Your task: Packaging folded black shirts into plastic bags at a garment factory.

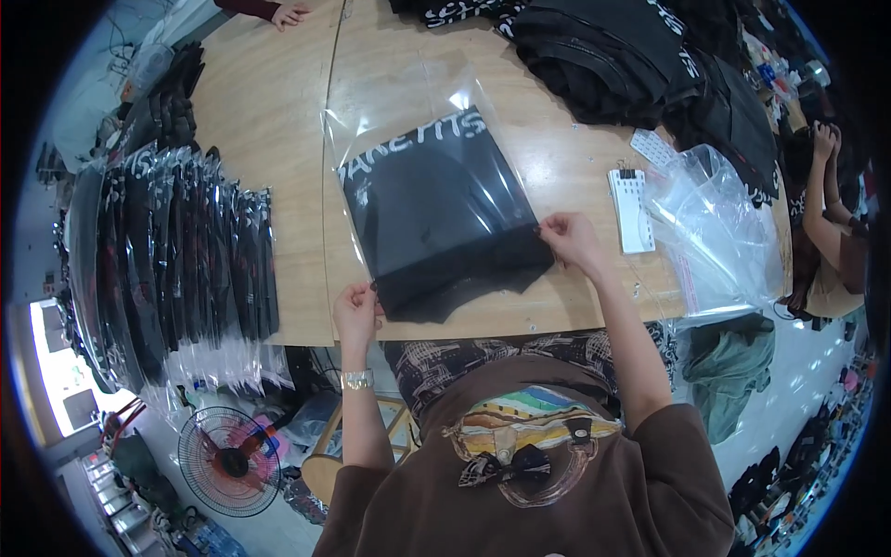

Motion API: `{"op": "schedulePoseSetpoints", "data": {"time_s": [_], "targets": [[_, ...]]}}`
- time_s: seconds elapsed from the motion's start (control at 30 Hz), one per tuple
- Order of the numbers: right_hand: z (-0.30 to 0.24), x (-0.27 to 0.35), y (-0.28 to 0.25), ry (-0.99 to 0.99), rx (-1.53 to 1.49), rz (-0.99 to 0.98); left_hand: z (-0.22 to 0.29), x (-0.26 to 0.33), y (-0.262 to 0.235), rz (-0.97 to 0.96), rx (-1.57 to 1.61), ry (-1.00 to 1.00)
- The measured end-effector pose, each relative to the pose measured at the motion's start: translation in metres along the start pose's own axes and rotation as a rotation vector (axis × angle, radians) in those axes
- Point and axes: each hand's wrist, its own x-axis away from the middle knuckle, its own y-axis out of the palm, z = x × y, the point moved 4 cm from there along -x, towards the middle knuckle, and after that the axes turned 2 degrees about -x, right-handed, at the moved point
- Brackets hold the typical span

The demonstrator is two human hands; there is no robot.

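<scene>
Right now my left hand point(355, 311) pinches the near left corner of the clear plastic bag point(408, 102), and my right hand point(571, 239) pinches its right edge. Between them the folded black garment point(436, 223) sits partly inside, flat on the desk point(269, 102); beyond my right hand lies a white sticker strip point(631, 212).

This is a garment packing workshop. A wide wooden tabletop point(269, 102) carries a row of folded black garments already sealed in clear bags point(186, 251), loose heaps of unpacked black clothing point(631, 56), a pile of empty clear plastic bags point(715, 232) and a clipped stack of white label sheets point(631, 209). Another person's hand point(290, 14) rests at the far edge and a second worker sits at the right end point(826, 223), while a floor fan point(230, 461) and more bundled goods stand on the floor below.
</scene>
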Motion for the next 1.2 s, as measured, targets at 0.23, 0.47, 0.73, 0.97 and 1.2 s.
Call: {"op": "schedulePoseSetpoints", "data": {"time_s": [0.23,0.47,0.73,0.97,1.2], "targets": [[-0.027,-0.052,0.004,-0.106,-0.28,0.185,0.032,-0.051,0.015,0.078,0.085,0.104],[-0.008,-0.041,0.01,0.071,-0.356,0.118,0.003,-0.025,0.015,0.092,-0.043,0.06],[-0.028,-0.059,0.008,-0.078,-0.078,0.174,0.037,-0.044,0.016,0.106,-0.024,0.156],[-0.041,-0.083,-0.005,-0.216,-0.246,0.21,0.019,-0.062,0.022,0.091,-0.089,0.181],[0.007,-0.015,-0.011,0.008,-0.078,0.227,-0.006,-0.008,0.025,0.053,-0.117,0.006]]}}
